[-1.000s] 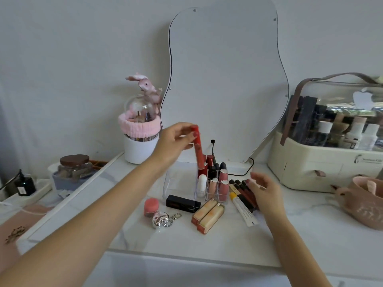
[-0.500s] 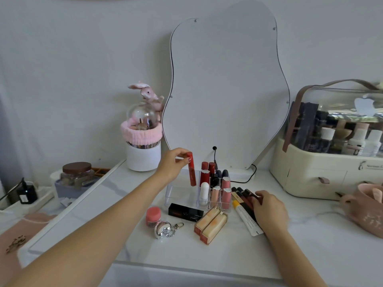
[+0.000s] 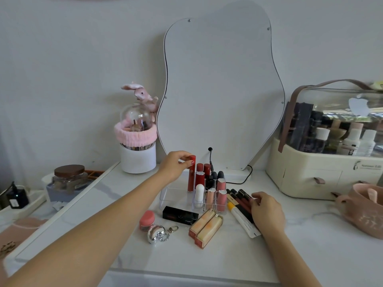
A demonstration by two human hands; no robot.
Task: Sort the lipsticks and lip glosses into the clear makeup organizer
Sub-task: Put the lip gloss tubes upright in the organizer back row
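Trouble is sitting mostly in the crowded clear makeup organizer [image 3: 178,196]: the left hand [image 3: 174,165] is pinching the cap of a tall red lip gloss [image 3: 191,174] that is standing upright at the left edge of the filled slots, just beside the other upright tubes [image 3: 204,172]. Tilting it while letting go is risking a knock that topples its neighbours. The right hand [image 3: 267,212] is curling over the loose dark tubes [image 3: 240,198] lying beside the organizer; whether it is actually gripping one I cannot tell, and they look ready to roll.
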